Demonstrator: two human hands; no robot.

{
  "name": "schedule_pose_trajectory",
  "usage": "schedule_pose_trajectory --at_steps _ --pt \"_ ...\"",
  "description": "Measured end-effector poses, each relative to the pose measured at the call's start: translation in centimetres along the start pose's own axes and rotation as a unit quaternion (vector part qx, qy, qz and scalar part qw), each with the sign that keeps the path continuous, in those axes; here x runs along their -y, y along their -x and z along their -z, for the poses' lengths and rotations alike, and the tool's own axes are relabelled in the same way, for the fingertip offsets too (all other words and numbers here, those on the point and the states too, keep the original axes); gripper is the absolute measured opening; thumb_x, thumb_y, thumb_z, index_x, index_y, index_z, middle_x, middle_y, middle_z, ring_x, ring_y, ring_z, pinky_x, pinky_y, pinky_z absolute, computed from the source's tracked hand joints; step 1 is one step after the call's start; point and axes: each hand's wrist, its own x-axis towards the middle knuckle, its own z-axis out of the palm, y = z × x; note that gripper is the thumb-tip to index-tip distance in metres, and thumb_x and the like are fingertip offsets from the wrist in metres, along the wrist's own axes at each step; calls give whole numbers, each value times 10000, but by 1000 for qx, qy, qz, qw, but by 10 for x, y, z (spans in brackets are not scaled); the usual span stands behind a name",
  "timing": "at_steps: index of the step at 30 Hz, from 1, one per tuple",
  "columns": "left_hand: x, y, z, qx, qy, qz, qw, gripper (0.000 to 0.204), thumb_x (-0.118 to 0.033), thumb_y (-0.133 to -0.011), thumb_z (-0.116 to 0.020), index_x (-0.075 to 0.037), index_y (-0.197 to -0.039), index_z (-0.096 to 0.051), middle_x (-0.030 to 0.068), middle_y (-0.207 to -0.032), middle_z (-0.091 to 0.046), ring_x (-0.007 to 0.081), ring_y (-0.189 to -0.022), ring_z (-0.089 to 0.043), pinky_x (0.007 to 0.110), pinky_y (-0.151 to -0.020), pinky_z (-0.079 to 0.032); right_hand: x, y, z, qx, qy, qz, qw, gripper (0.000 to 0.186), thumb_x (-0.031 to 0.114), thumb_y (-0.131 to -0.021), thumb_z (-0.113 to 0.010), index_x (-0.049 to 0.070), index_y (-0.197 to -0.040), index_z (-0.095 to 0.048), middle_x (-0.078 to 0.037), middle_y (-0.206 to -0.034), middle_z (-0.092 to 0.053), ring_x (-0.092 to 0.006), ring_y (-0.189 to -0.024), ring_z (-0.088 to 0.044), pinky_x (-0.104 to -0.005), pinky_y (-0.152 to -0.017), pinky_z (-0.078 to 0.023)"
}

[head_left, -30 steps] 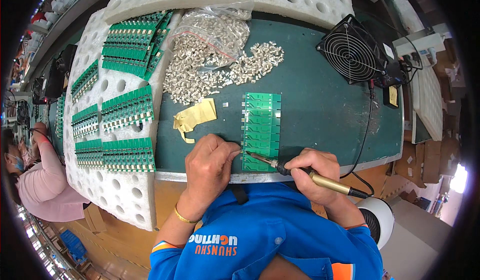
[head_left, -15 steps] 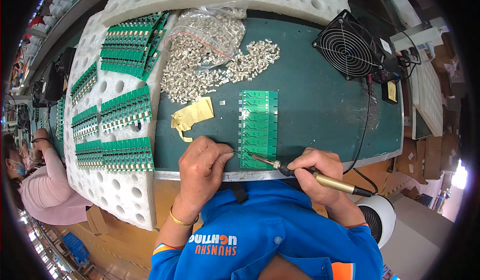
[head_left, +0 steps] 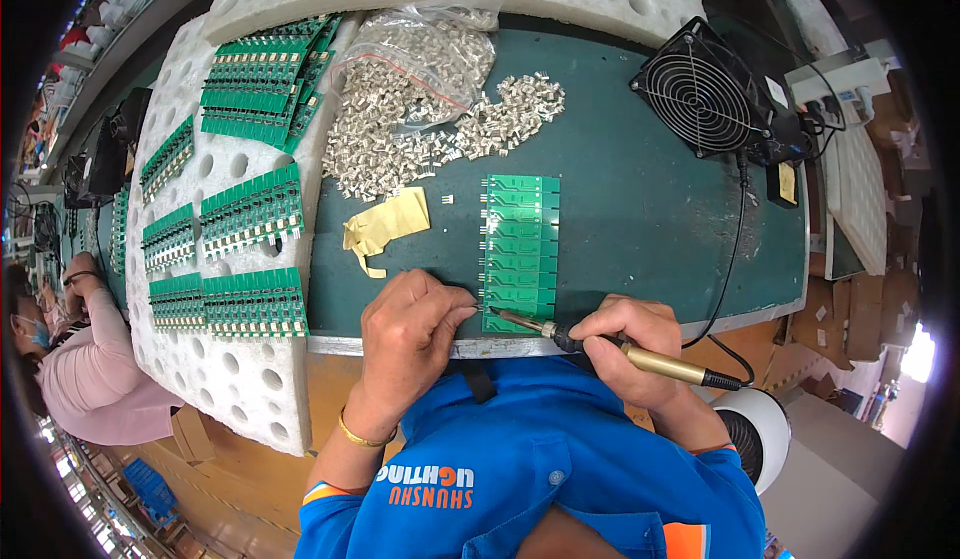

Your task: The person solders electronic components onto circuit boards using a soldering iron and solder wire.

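Observation:
My right hand (head_left: 632, 337) is wrapped round the gold-coloured handle of a soldering iron (head_left: 668, 367). The iron's tip touches or hovers just over the lower left part of a green circuit board panel (head_left: 522, 249), which lies flat on the green mat. At the panel's left edge, level with the tip, my left hand (head_left: 415, 324) is closed in a pinch. Whatever is between those fingertips is too small to make out. Left of the panel lie a single small white connector (head_left: 447, 199) and a crumpled piece of yellow paper (head_left: 388, 227).
A heap of small white connectors (head_left: 375, 149) spills beside a clear plastic bag (head_left: 440, 49). White foam boards (head_left: 270, 399) at left hold several populated circuit panels (head_left: 250, 209). A black fan (head_left: 700, 94) stands at right, near the iron's cable. Another person (head_left: 100, 359) sits far left.
The iron's tip has shifted slightly left and up on the panel, toward its left edge. My left fingertips have moved a little right, closer to that edge. The view has tilted slightly.

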Motion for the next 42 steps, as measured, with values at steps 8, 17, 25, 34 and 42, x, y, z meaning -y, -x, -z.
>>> schedule_pose_trajectory --at_steps 8,17,25,34,42 --pt "-1 -1 0 5 -10 0 1000 156 30 -686 -772 -31 -807 -695 82 -698 -570 248 -664 -571 346 -591 -456 -1 0 1 9 5 -5 1000 94 5 -791 -666 23 -884 -659 -85 -666 -644 -186 -554 -594 -317 -520 -448" --pt "-1 -1 -1 9 -13 -9 1000 160 25 -689 -770 -40 -815 -696 82 -696 -571 252 -663 -571 348 -593 -456 -1 -1 0 8 9 -6 1000 100 -3 -778 -669 28 -872 -656 -83 -658 -637 -183 -549 -588 -316 -516 -444" --pt "-1 -1 -1 9 -23 -11 1000 164 23 -686 -772 -45 -813 -695 80 -696 -573 255 -664 -573 353 -591 -457 -2 -1 0 10 17 -1 1000 114 -7 -769 -675 38 -872 -657 -78 -667 -642 -180 -554 -587 -313 -511 -442" --pt "0 1 -3 5 -34 -29 999 182 25 -667 -777 -46 -813 -696 78 -676 -556 253 -648 -565 350 -573 -450 -1 -3 1 15 27 11 999 120 -2 -764 -678 41 -874 -656 -76 -682 -661 -180 -548 -591 -314 -512 -450" --pt "-1 1 -3 3 -32 -29 999 186 36 -663 -772 -41 -814 -697 84 -676 -555 253 -642 -560 351 -570 -449 -1 -3 1 18 21 9 1000 126 -7 -759 -683 37 -874 -656 -83 -699 -672 -189 -563 -611 -317 -523 -464"
